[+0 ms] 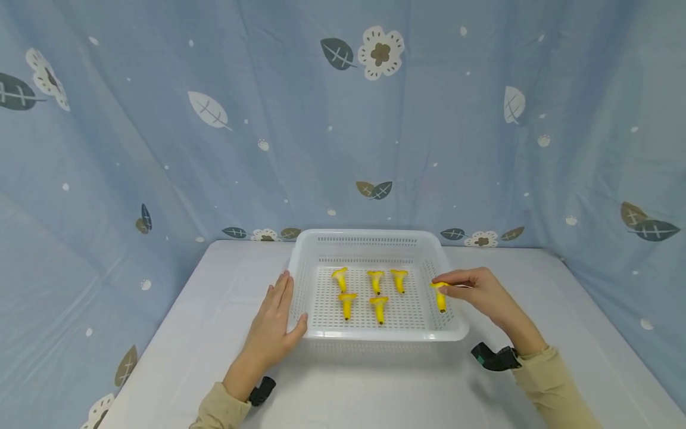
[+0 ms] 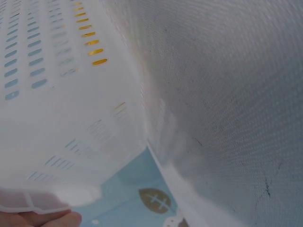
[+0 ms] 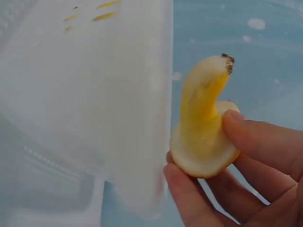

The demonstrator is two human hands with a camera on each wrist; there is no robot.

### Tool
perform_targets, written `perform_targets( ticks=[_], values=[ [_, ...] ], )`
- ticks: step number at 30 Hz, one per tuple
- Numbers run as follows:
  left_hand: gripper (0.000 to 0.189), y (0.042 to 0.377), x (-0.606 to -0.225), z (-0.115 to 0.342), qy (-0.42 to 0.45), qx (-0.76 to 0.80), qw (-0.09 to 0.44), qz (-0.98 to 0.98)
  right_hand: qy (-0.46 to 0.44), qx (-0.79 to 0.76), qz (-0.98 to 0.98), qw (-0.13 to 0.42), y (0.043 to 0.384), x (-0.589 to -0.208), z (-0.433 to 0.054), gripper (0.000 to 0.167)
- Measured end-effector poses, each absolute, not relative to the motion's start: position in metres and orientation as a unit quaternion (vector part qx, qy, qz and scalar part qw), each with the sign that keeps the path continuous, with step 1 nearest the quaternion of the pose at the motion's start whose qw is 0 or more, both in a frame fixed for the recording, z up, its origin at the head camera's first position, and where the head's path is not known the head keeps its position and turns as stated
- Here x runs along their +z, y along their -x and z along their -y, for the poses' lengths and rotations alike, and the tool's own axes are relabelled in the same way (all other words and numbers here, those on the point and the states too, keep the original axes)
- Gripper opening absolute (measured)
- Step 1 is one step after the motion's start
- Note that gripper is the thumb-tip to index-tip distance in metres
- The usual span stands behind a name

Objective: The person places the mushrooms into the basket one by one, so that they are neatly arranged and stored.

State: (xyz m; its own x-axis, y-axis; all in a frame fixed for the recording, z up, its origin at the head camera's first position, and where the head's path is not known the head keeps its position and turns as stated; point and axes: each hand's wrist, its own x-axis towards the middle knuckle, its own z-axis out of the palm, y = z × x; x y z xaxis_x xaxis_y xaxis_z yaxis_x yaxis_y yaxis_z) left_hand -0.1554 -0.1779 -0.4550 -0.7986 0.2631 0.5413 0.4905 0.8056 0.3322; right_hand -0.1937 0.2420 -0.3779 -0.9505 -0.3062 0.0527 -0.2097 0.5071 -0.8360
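Note:
Between thumb and fingers, my right hand (image 1: 479, 293) pinches a yellow mushroom (image 1: 441, 298) by its cap, over the right rim of a white plastic basket (image 1: 375, 335). In the right wrist view the mushroom (image 3: 201, 118) shows a curved stem with a dark tip, just beside the basket wall (image 3: 137, 94). My left hand (image 1: 270, 328) lies with straight fingers against the basket's left side. Several more yellow mushrooms (image 1: 377, 282) lie in two rows on the basket floor, stems toward me. In the left wrist view, fingertips (image 2: 68, 220) rest at the basket's edge.
The basket stands on a white-covered table (image 1: 364, 387). Behind and around it hangs a blue curtain (image 1: 300, 119) with leaf and flower prints. Black wrist cameras sit near the left sleeve (image 1: 222, 408) and the right sleeve (image 1: 552, 381).

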Motion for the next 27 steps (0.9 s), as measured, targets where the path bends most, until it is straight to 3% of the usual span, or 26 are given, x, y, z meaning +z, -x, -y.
perform_targets(
  ticks=[15, 27],
  values=[
    [0.078, 0.154, -0.453, 0.179, 0.199, -0.239, 0.228, 0.923, 0.168, -0.376, -0.908, 0.082, 0.221, -0.350, -0.208, 0.024],
    [0.078, 0.154, -0.454, 0.178, 0.198, -0.235, 0.228, 0.924, 0.157, -0.336, -0.921, 0.116, 0.247, -0.359, -0.183, 0.021]
  ],
)
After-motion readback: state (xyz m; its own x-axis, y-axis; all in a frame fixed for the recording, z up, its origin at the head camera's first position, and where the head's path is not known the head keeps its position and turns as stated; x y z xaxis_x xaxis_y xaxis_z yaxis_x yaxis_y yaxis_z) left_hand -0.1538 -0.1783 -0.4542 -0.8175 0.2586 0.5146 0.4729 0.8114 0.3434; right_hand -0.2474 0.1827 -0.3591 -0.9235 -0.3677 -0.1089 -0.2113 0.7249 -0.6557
